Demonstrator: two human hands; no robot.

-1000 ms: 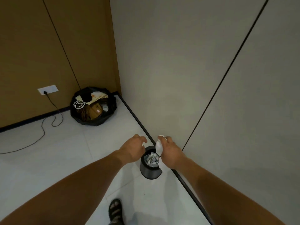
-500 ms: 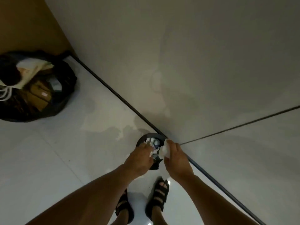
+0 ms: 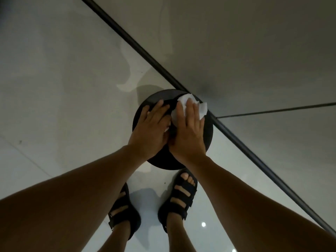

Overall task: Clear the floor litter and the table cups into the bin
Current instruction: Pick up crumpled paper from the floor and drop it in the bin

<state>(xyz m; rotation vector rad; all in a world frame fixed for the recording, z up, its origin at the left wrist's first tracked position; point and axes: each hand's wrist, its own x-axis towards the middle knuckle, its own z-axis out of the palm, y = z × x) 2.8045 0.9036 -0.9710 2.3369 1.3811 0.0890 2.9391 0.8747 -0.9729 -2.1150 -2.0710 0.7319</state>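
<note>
While you stand looking straight down, the grey wall (image 3: 254,42) fills the upper right of your view and the pale glossy floor (image 3: 54,79) fills the left. A dark skirting strip (image 3: 138,46) runs diagonally between them. A thin dark seam (image 3: 272,110) crosses the wall panels.

Your bare forearms reach in from the bottom edge and meet over the round black bin (image 3: 209,137). The bin stands on the floor right against the skirting strip. Your feet, in black strapped sandals (image 3: 181,197), are planted just below it, the right toe just beside the bin's near edge.

Both hands lie side by side over the bin's mouth, covering most of it. Your left hand (image 3: 151,128) is flat, fingers straight and slightly spread, with a sliver of white showing under its edge. Your right hand (image 3: 189,131) is also flat, fingers straight and close together. It presses down on the crumpled white paper (image 3: 201,108), which sits at the top of the bin and pokes out past your fingertips toward the wall. You cannot see what lies deeper in the bin.

A small bright reflection (image 3: 203,224) glints on the floor near your right heel.
</note>
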